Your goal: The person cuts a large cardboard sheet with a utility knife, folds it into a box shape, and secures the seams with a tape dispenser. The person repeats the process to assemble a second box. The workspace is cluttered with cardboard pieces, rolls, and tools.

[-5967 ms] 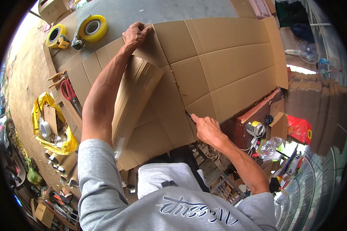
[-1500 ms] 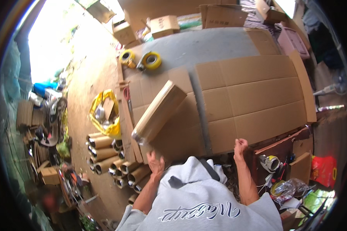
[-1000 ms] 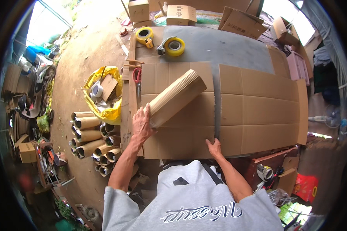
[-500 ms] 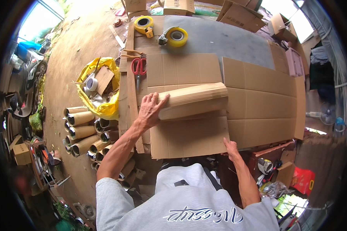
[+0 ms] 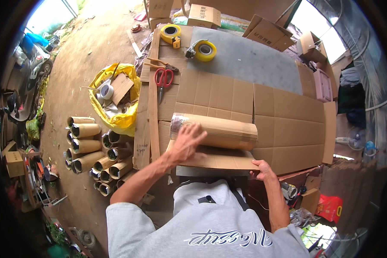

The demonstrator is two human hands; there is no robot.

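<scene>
The left hand [image 5: 187, 142], blurred, spreads its fingers loosely at the left end of one ribbed, rounded cardboard roll [image 5: 222, 131]; contact cannot be told. The right hand [image 5: 263, 170] pinches the near right corner of the first creased cardboard sheet [image 5: 215, 95] — the roll lies on this sheet, just beyond the hands. Beyond the right hand, a second cardboard sheet [image 5: 290, 124] lies flat. On the counter [image 5: 249, 56], past the left hand: one pair of red-handled scissors [image 5: 163, 81], one pair of pliers [image 5: 161, 64], and two tape rolls, yellow and ring-shaped — one [image 5: 170, 31] farther left, one [image 5: 205, 50] nearer. Left of the left hand: one crinkled yellow bag [image 5: 130, 119] and many hollow tubes [image 5: 87, 145], too clustered to count.
</scene>
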